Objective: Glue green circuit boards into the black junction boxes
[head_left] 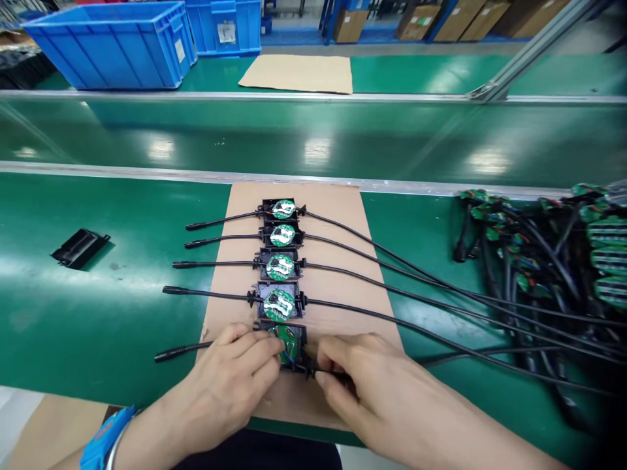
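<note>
Nearest me on the cardboard sheet, a small black plastic housing [302, 334] holds a round green circuit board [288, 339] with thin coloured wires. My left hand [235, 369] is closed at its left side, fingertips on the board; the thumb is hidden. Past this hand sticks out a short black cable end [179, 352]. My right hand [367, 375] pinches the long black cable [337, 375] just right of the housing, by its grommet [310, 368]. Several more housings with boards, such as the neighbouring housing [278, 300], lie in a column beyond, cables running left and right.
A lone black housing [81, 248] lies on the green table at left. To the right is a tangled pile of black cables and boards [533, 261]. Beyond the metal rails stand blue bins [112, 49] and a flat cardboard piece [298, 73].
</note>
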### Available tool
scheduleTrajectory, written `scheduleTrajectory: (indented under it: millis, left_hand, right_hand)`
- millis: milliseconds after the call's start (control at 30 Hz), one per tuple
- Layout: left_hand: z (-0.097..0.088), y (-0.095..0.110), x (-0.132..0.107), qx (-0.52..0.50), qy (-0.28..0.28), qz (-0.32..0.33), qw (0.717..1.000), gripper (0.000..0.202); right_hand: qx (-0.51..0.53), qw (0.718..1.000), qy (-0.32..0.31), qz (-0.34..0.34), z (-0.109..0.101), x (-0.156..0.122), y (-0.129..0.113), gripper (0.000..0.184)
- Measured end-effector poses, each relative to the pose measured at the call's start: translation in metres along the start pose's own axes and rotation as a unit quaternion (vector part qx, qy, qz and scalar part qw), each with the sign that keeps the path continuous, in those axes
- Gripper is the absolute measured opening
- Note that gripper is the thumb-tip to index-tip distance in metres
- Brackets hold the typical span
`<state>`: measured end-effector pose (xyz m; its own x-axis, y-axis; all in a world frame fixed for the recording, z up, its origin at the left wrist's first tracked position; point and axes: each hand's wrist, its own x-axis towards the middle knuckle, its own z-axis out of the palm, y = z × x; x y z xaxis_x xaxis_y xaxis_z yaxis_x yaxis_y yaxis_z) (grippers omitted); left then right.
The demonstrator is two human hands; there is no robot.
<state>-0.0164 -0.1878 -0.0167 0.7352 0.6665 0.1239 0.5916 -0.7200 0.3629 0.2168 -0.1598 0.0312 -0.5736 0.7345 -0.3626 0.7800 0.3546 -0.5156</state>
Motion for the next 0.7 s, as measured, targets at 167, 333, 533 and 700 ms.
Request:
scheduleTrajectory:
  millis: [167, 333, 533, 700]
  left_hand:
    - [-0.006, -0.001, 0.002, -0.025, -0.043, -0.005, 0.999, 0.035]
    - [-0.008, -0.001, 0.006, -0.024, -0.018, -0.005, 1.0, 0.035]
    - [-0.004, 0.005, 0.009, -0.008, 0.004, 0.001, 1.0, 0.054]
    - [0.001, 0.013, 0.017, 0.029, -0.011, -0.027, 0.999, 0.048]
  right_hand:
    - [0.015, 0.992, 0.063, -0.111, 0.014, 0.004, 0.008, 0.016]
    - [-0.071, 0.958, 0.223, -0.168, 0.044, 0.006, 0.021, 0.023]
    - [-0.125, 0.97, 0.159, -0.133, 0.043, 0.005, 0.015, 0.023]
    - [-0.226, 0.958, 0.124, -0.128, 0.043, 0.01, 0.004, 0.021]
